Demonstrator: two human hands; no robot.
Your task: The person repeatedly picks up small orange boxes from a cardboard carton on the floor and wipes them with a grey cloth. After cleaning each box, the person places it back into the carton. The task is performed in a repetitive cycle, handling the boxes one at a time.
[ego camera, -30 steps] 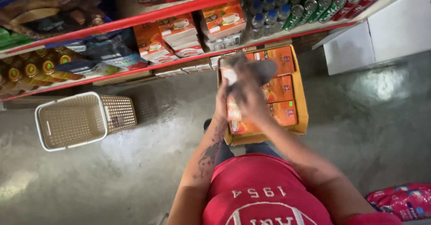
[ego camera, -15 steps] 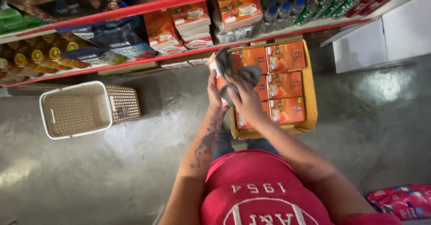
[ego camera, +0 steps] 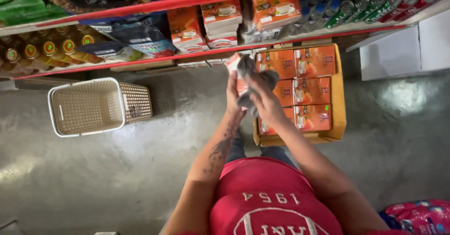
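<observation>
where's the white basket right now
In the head view, the white basket lies tipped on its side on the grey floor, left of both hands, just below the red bottom shelf.

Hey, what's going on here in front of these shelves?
A person in a red shirt stands over an open carton of orange boxes on the floor. The left hand holds one box up, and the right hand presses a grey cloth against it. A white basket sits to the left, below the stocked shelves.
</observation>
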